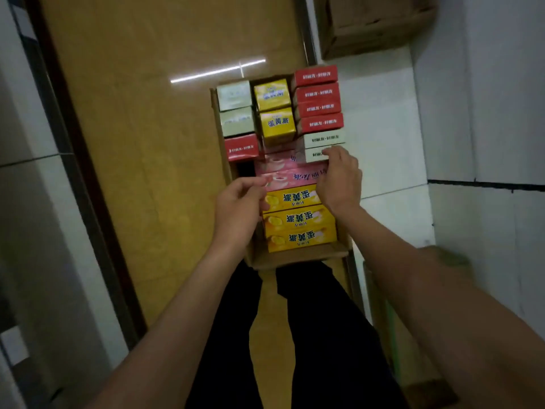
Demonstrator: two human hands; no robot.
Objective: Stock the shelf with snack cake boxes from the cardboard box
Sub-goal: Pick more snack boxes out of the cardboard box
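Evidently we've barely begun: the cardboard box (233, 169) is nearly full, our left hand (239, 202) and right hand (339, 178) curled at a pink carton (290, 177) inside it, grasp uncertain.

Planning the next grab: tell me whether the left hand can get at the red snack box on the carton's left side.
Probably yes. The red snack box stands exposed at the top, just beyond the left hand, with only a dark gap between them.
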